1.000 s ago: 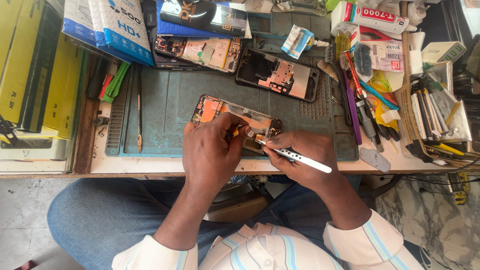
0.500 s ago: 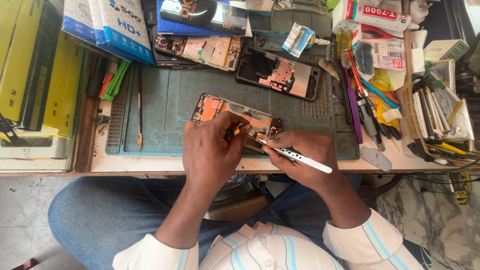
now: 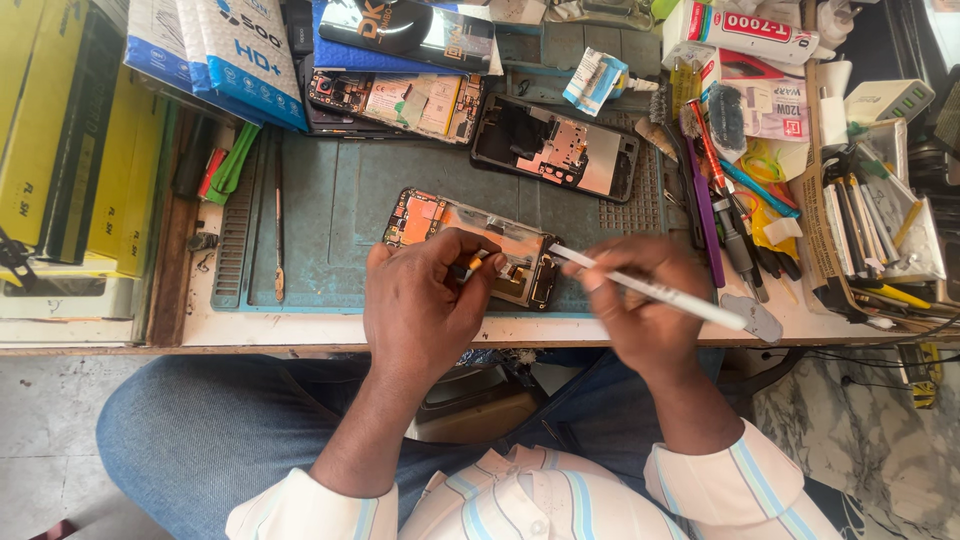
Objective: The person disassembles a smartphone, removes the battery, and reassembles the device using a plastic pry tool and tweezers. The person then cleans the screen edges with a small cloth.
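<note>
Cluttered bench (image 3: 200,325) carried a grey-green work mat (image 3: 330,220), yellow boxes (image 3: 60,150) at far left. Left hand (image 3: 425,305) sat on the opened phone (image 3: 470,245) mid-mat, fingers pinched on a small yellow-tipped tool (image 3: 476,262). Right hand (image 3: 645,295) was closed around a white pen-like tool (image 3: 650,288), tip touching the phone's frame. Second opened phone (image 3: 555,148) lay behind. Tool pile (image 3: 740,220) stood at right.
</note>
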